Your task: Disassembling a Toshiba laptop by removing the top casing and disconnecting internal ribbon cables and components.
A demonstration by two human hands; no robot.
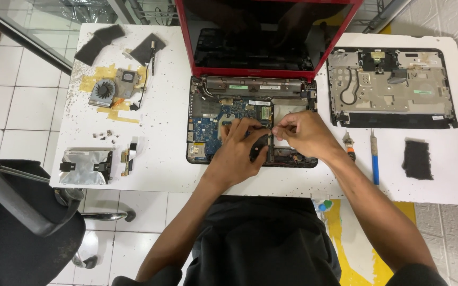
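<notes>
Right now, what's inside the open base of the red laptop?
A blue circuit board and metal hinge bar show inside the laptop base. The left hand and right hand cover the middle.

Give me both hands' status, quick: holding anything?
Left hand: fingers bent onto the open laptop base, pinching at a small part; what it grips cannot be told.
Right hand: fingers curled, pinching something small, unidentifiable.
</notes>
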